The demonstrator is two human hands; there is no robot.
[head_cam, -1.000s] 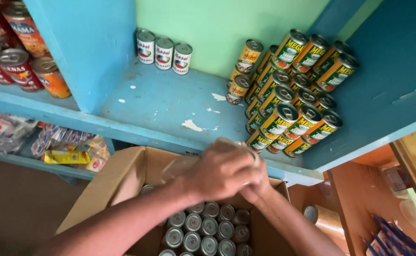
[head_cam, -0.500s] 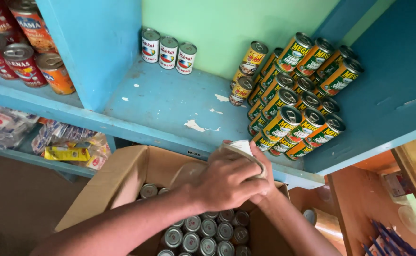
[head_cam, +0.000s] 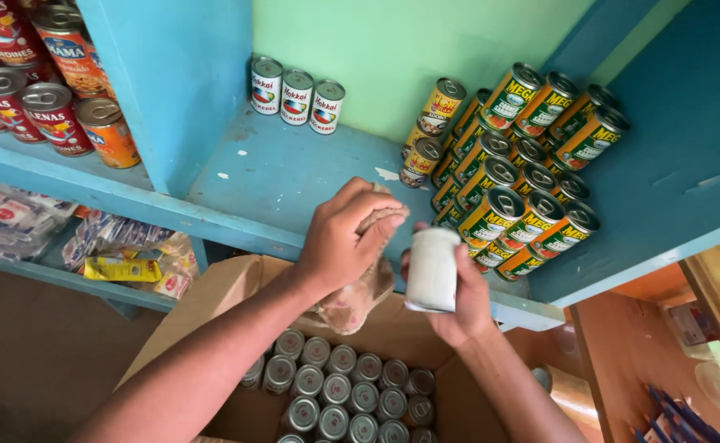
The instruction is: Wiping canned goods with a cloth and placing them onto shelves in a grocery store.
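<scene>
My right hand (head_cam: pixel 457 305) holds a white-labelled can (head_cam: pixel 431 269) upright in front of the blue shelf edge. Beside it my left hand (head_cam: pixel 345 238) grips a crumpled beige cloth (head_cam: pixel 352 299) that hangs down below the fist, close to the can's left side. Both hands hover over an open cardboard box (head_cam: pixel 220 299) packed with several silver-topped cans (head_cam: pixel 343 392).
A stack of green and yellow cans (head_cam: pixel 520 189) leans in the right corner of the blue shelf (head_cam: pixel 286 184). Three white-labelled cans (head_cam: pixel 296 97) stand at the back wall. Red and orange cans (head_cam: pixel 44 90) fill the left compartment. Packets (head_cam: pixel 130 262) lie on a lower shelf.
Both hands have risen from the box and come apart. The can, earlier covered by my hands, now shows upright in my right hand; the cloth is at its left.
</scene>
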